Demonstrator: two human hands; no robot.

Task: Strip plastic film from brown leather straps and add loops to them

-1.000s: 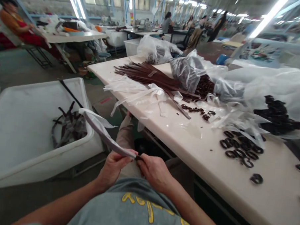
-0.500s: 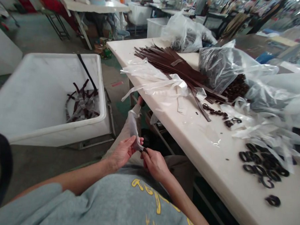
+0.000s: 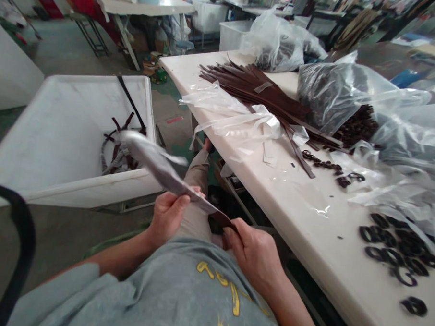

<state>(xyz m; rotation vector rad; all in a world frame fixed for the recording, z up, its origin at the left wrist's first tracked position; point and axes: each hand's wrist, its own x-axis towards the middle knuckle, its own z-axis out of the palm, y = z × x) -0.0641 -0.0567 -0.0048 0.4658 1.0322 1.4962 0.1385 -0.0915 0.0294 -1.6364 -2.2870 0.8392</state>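
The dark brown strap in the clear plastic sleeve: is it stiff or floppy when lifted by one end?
Probably fairly stiff: past the left hand, the dark brown strap juts out, barely sagging. Likely light, being thin and flat. Its glossy clear plastic sleeve may slide.

The only writing in view is yellow lettering (image 3: pixel 233 298) printed on the person's grey shirt (image 3: pixel 154 295), just below the strap (image 3: pixel 163 172). It is seen upside down and broken by folds, so single strokes show, but no whole word can be read.
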